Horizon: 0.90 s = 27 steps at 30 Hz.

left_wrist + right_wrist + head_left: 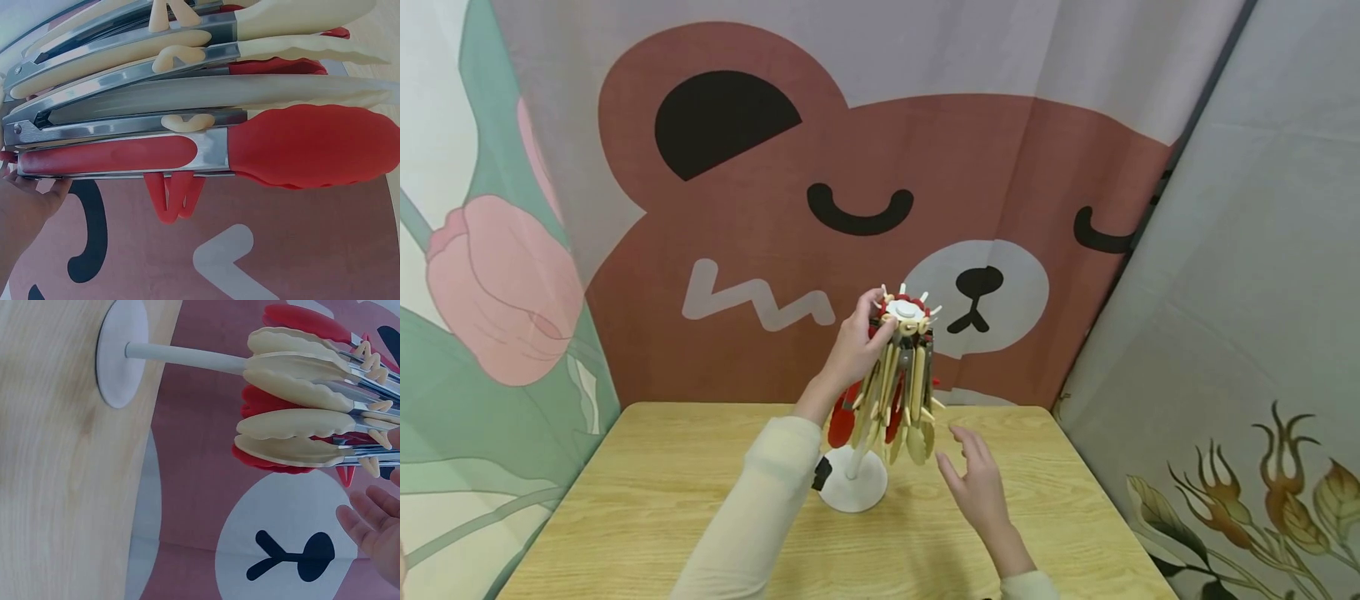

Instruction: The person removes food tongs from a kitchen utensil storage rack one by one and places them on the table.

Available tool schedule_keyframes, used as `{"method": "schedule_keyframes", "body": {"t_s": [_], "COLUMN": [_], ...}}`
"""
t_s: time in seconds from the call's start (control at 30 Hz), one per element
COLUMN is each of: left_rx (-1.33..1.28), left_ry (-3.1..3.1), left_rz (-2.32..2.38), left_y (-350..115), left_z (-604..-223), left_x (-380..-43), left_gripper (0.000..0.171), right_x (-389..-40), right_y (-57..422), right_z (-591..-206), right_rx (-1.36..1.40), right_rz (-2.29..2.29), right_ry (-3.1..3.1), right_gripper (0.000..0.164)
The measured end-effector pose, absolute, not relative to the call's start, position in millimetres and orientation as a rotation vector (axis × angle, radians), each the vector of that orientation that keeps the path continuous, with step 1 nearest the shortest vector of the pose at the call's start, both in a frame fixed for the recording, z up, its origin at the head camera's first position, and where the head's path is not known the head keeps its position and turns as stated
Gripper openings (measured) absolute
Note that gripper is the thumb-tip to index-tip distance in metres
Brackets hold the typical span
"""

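A white stand (pixel 856 492) with a round base holds several silicone-tipped tongs hanging in a ring from the hooks of its white top (pixel 906 310). Most of the tongs (pixel 294 424) are cream, and others are red. My left hand (pixel 854 343) is at the top of the ring, its thumb and fingers pinching the upper end of a pair of red tongs (pixel 112 154); the exact contact is partly hidden. Low on the right of the hanging tongs, my right hand (pixel 981 493) is held in the air, fingers loosely extended, with nothing in it.
The stand is on a light wooden table (pixel 700 467). A small black object (pixel 822 473) shows at the left edge of its base. Behind the table hangs a curtain (pixel 737 242) with a bear print, with patterned cloths at both sides.
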<state>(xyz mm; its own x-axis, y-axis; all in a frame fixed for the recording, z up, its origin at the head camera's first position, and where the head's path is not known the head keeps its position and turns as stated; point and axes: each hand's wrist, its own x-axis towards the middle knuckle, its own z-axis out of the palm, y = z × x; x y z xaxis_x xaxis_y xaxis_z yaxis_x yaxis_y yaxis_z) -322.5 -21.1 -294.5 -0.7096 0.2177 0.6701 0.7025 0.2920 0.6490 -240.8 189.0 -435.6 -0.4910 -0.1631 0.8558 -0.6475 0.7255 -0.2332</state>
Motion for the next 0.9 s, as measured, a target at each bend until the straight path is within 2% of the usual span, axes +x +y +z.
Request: {"method": "schedule_keyframes", "body": {"t_s": [0.9], "left_rx": [-0.819], "left_ry": [-2.111], "left_rz": [-1.383], "left_y": [-20.2], "left_z": [-295.0], "left_x": [-322.8], "left_gripper": [0.046], "right_x": [-264.1], "right_y": [163.8], "right_z": [-403.8], "right_rx": [0.521], "right_rz": [0.926], "right_ry": [-2.068], "right_gripper": [0.047]}}
